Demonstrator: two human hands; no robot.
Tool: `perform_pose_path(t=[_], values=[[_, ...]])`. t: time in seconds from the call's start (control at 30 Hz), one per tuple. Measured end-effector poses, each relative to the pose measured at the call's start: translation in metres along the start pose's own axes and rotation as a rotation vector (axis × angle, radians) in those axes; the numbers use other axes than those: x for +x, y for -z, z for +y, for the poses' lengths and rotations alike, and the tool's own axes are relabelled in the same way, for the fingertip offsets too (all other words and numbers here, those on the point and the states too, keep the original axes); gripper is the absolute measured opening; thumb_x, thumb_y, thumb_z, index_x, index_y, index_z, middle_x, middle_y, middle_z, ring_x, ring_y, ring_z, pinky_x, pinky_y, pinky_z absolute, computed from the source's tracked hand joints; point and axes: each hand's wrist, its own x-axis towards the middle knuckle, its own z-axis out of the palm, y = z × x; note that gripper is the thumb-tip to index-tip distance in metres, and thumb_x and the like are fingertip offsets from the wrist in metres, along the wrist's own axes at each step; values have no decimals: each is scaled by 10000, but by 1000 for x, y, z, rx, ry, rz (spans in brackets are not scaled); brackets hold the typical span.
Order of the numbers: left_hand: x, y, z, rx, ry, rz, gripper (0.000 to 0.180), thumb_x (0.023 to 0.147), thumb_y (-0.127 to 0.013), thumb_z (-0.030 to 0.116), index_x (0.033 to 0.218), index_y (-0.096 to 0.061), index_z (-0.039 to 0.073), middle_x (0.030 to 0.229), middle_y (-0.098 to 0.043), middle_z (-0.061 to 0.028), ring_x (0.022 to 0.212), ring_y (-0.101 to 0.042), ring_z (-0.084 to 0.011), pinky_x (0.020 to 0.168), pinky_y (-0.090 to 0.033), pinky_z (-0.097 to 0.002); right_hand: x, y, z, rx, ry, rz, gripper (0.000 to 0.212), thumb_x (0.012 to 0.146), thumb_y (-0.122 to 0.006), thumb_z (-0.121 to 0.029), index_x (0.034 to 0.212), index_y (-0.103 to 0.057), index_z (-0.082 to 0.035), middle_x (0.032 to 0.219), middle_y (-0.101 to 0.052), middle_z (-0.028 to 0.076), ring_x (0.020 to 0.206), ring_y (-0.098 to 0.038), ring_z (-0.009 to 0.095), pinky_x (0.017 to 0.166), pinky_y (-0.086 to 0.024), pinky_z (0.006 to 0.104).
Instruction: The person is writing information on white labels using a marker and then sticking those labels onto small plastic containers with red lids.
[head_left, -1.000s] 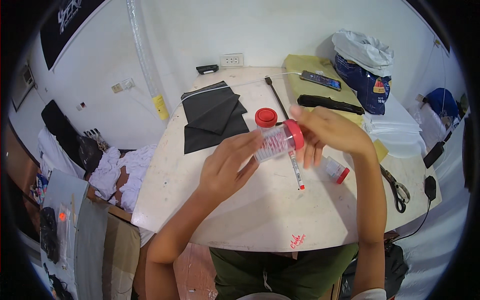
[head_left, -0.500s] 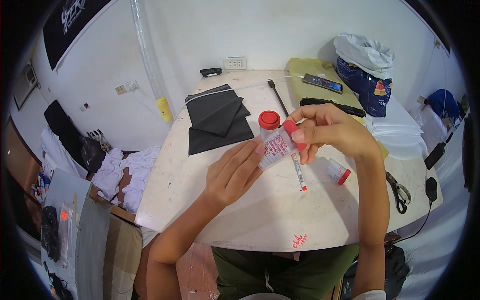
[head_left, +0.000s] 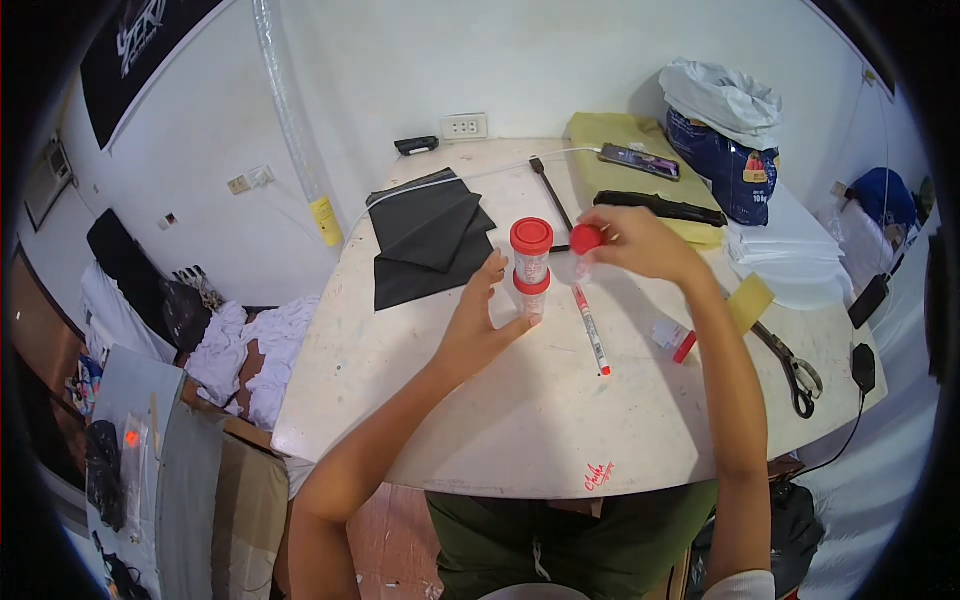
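Note:
Two clear specimen cups with red lids stand stacked one on the other, the upper cup (head_left: 531,266) resting on the lid of the lower cup (head_left: 531,303). My left hand (head_left: 478,325) curves around the near left side of the stack, thumb and fingers spread apart; whether it touches the cups is hard to tell. Just right of the stack, my right hand (head_left: 645,243) grips another red-lidded specimen cup (head_left: 586,240) by its lid, the cup upright. A white marker with a red tip (head_left: 592,332) lies below that cup. One more red-lidded cup (head_left: 672,338) lies on its side, left of my right forearm.
Black folded sheets (head_left: 430,240) lie on the white table (head_left: 480,430) at the left. Behind are a phone (head_left: 640,161) on yellow fabric (head_left: 610,135) and a blue bag (head_left: 730,165). Scissors (head_left: 795,375) and a yellow piece (head_left: 750,302) lie at the right.
The cup held tilted between both hands is now upright in my right hand alone. My left hand has let go and its fingers have spread beside the stack, which now shows fully.

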Motion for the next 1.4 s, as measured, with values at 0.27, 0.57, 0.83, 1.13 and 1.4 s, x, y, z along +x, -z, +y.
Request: perform_pose_path(t=[0.27,0.57,0.83,1.13,1.4], values=[[10,-2,-19,124,133,-199,991,757,-780,213,1477,-152,-48,1373,-430,-220,1267,-446,-330,1082,-338,-399,8,-28,20,132,51,-246,562,727,-741,-212,1201,-559,28,1054,-665,212,950,-655,304,855,-503,366],[-5,5,0,222,-76,228,768,747,-608,-9,1453,-310,46,1436,-385,-123,1325,-333,-274,1004,-382,-391,-62,22,0,-458,-351,-504,712,638,-800,-354,1240,-562,-58,1064,-660,151,926,-648,302,807,-499,366],[-39,-18,45,-25,-469,-42,350,836,-537,-52,1175,-572,26,1095,-627,-90,922,-592,-188,807,-438,-296,-104,26,-13,397,-169,-346,504,678,-839,-200,1074,-561,-59,880,-655,100,756,-653,273,659,-503,337],[-51,-29,59,-447,299,-387,416,838,-743,162,1191,-584,10,1096,-635,-93,905,-628,-108,719,-541,-248,-116,-39,-45,251,258,-84,525,644,-883,-243,1007,-546,-67,964,-599,32,855,-596,134,745,-475,280],[-49,-30,55,78,-367,-121,514,774,-763,38,1245,-556,32,1241,-588,-105,1040,-612,-210,854,-539,-312,-106,-23,-36,810,-510,-350,514,1016,-309,-518,1086,-529,-59,752,-565,50,561,-497,86,525,-388,202]])
